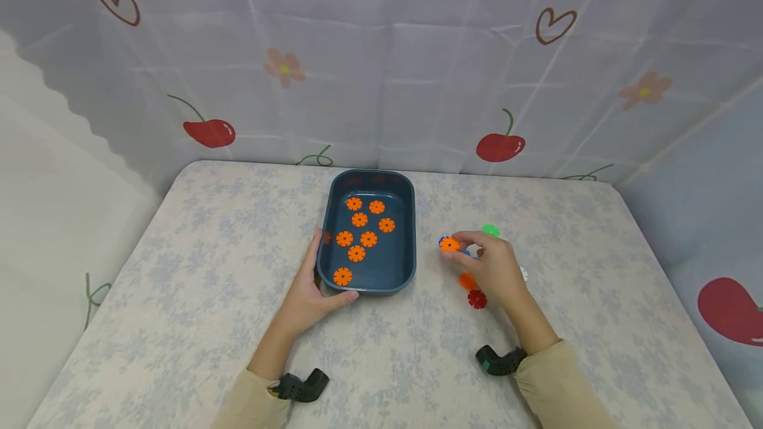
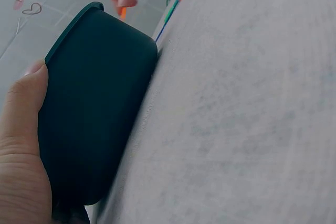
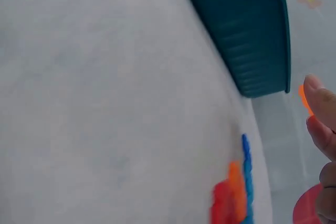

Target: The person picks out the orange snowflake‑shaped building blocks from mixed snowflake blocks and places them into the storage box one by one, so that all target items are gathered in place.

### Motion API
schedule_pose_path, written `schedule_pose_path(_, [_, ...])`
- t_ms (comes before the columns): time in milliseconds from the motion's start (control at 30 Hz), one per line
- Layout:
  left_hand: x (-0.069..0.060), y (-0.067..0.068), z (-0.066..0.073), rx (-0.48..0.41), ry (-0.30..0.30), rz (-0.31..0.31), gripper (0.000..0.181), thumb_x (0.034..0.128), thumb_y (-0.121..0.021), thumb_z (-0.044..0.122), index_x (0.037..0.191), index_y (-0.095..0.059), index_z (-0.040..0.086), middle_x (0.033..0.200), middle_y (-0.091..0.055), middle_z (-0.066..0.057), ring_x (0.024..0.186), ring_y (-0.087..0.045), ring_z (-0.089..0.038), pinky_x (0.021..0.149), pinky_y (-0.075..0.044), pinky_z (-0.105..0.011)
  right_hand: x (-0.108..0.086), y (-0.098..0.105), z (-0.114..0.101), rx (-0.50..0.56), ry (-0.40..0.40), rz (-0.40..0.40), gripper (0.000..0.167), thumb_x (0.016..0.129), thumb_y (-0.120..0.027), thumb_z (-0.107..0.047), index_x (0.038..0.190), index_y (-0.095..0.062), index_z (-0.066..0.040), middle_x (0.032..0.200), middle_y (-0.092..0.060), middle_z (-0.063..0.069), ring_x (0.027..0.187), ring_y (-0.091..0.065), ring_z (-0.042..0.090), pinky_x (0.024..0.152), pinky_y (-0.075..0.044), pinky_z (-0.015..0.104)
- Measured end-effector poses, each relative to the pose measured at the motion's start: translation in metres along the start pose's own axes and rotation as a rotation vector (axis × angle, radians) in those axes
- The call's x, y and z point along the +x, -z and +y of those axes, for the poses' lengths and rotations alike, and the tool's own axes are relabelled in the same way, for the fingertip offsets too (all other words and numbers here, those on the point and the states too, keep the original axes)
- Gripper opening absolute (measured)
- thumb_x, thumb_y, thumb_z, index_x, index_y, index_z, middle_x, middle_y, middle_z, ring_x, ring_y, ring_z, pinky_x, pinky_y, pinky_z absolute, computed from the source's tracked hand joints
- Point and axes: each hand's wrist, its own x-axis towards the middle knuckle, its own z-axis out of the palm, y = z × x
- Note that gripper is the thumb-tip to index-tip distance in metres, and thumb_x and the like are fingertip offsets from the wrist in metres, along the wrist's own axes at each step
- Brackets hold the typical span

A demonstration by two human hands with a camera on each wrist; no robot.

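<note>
A dark blue rectangular tray [image 1: 396,277] stands on the table with several orange notched plastic discs [image 1: 356,253] lying flat inside. My left hand [image 1: 306,303] holds its near left corner, the thumb over the rim, as the left wrist view also shows; its other fingers are mostly hidden behind the wall. To the right of the tray, my right hand [image 1: 491,267] pinches an orange notched disc [image 1: 450,244] between thumb and fingertips, raised above the table. Under and around this hand lie a red disc [image 1: 477,299], another orange disc [image 1: 467,281], a green disc [image 1: 491,230] and partly hidden blue and white ones.
The pale floral table [image 1: 226,250] ends at a hanging white curtain [image 1: 381,98] printed with cherries and hearts. Black wrist mounts [image 1: 304,386] sit at both sleeves.
</note>
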Motion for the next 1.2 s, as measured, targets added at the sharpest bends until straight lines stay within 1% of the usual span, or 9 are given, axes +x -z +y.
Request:
schedule_pose_path(133, [0.000,0.000,0.000,-0.005,0.002,0.004,0.123,0.0751,-0.089,0.028,0.161,0.000,0.033,0.166,-0.003,0.012,0.154,-0.010,-0.016,0.123,-0.021,-0.049,0.012,0.004,-0.018,0.050,0.031,0.003,0.035,0.080,-0.084,-0.030,0.111,-0.074,-0.018,0.088,-0.067,-0.005,0.056,-0.038,0.015,0.048,-0.033,0.023])
schedule_pose_path(233, [0.000,0.000,0.000,-0.008,-0.001,0.004,0.123,0.0752,-0.088,0.027,0.160,0.000,0.036,0.166,-0.003,0.012,0.154,-0.010,-0.016,0.123,-0.021,-0.048,0.022,0.005,-0.033,0.083,0.049,-0.027,0.035,0.081,-0.083,-0.032,0.112,-0.074,-0.019,0.089,-0.067,-0.005,0.051,-0.032,0.016,0.046,-0.030,0.024])
schedule_pose_path(300, [0.000,0.000,0.000,-0.011,-0.003,0.002,0.123,0.0752,-0.088,0.027,0.160,0.000,0.037,0.166,-0.003,0.012,0.154,-0.010,-0.016,0.123,-0.021,-0.048,0.028,0.005,-0.043,0.089,0.069,-0.048,0.036,0.081,-0.083,-0.033,0.113,-0.074,-0.019,0.092,-0.069,-0.004,0.059,-0.044,0.015,0.053,-0.038,0.023])
schedule_pose_path(367, [0.000,0.000,0.000,-0.008,0.000,0.003,0.123,0.0750,-0.089,0.028,0.160,0.000,0.037,0.166,-0.003,0.012,0.154,-0.010,-0.015,0.123,-0.021,-0.048,0.036,0.002,-0.051,0.087,0.098,-0.079,0.038,0.080,-0.082,-0.034,0.114,-0.075,-0.017,0.095,-0.071,-0.003,0.073,-0.057,0.016,0.063,-0.046,0.026])
schedule_pose_path(467, [0.000,0.000,0.001,-0.006,0.001,0.004,0.123,0.0749,-0.089,0.028,0.160,0.000,0.037,0.166,-0.003,0.013,0.154,-0.010,-0.014,0.123,-0.022,-0.048,0.046,-0.004,-0.061,0.065,0.136,-0.135,0.040,0.079,-0.083,-0.035,0.113,-0.075,-0.016,0.096,-0.072,-0.003,0.090,-0.062,0.017,0.073,-0.050,0.031])
schedule_pose_path(667, [0.002,0.000,0.000,-0.012,-0.007,-0.003,0.124,0.0752,-0.089,0.026,0.161,0.001,0.032,0.166,-0.002,0.014,0.154,-0.011,-0.014,0.123,-0.022,-0.046,0.059,-0.020,-0.072,0.019,0.165,-0.269,0.039,0.080,-0.082,-0.036,0.112,-0.075,-0.015,0.088,-0.068,-0.006,0.083,-0.059,0.017,0.071,-0.050,0.030])
schedule_pose_path(800, [0.001,0.000,0.000,-0.005,-0.010,-0.012,0.124,0.0759,-0.088,0.027,0.161,0.002,0.032,0.166,-0.003,0.012,0.154,-0.010,-0.015,0.123,-0.021,-0.048,0.064,-0.029,-0.076,-0.069,0.211,-0.340,0.039,0.079,-0.083,-0.036,0.112,-0.076,-0.016,0.093,-0.072,-0.005,0.087,-0.064,0.016,0.074,-0.055,0.029])
schedule_pose_path(1000, [0.000,0.001,0.000,-0.001,-0.009,-0.020,0.123,0.0766,-0.087,0.029,0.160,0.003,0.033,0.167,-0.002,0.012,0.155,-0.009,-0.017,0.123,-0.019,-0.050,0.071,-0.036,-0.083,-0.263,0.318,-0.421,0.036,0.078,-0.084,-0.039,0.108,-0.078,-0.020,0.101,-0.076,-0.006,0.086,-0.066,0.013,0.076,-0.055,0.031])
schedule_pose_path(1200, [0.000,0.001,0.001,0.002,-0.001,-0.015,0.122,0.0767,-0.087,0.028,0.161,0.002,0.032,0.166,-0.003,0.013,0.155,-0.009,-0.016,0.124,-0.019,-0.050,0.076,-0.043,-0.090,-0.399,0.365,-0.487,0.031,0.078,-0.083,-0.041,0.100,-0.079,-0.021,0.086,-0.074,-0.009,0.076,-0.063,0.009,0.073,-0.054,0.030])
